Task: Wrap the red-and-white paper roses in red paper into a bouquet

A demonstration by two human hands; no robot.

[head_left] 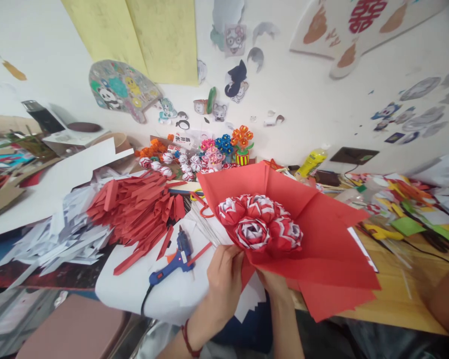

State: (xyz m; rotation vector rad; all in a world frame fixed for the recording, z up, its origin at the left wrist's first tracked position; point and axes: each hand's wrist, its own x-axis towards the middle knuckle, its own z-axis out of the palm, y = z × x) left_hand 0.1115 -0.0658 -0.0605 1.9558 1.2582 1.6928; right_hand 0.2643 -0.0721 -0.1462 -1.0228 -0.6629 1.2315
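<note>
A bouquet of folded red-and-white paper flowers sits inside red wrapping paper, tilted toward me. My left hand is closed, pinching the wrapper's lower left edge between thumb and fingers. Below the flowers, my right hand grips the bouquet's base; the paper covers most of its fingers. To the left of my hands, a blue hot glue gun lies on a white sheet. Red-handled scissors lie partly behind the wrapper.
Red paper strips and white strips are heaped at left. Finished paper flowers and small potted ones stand by the wall. At right are a yellow glue gun, paper scraps, and another person's blurred arm.
</note>
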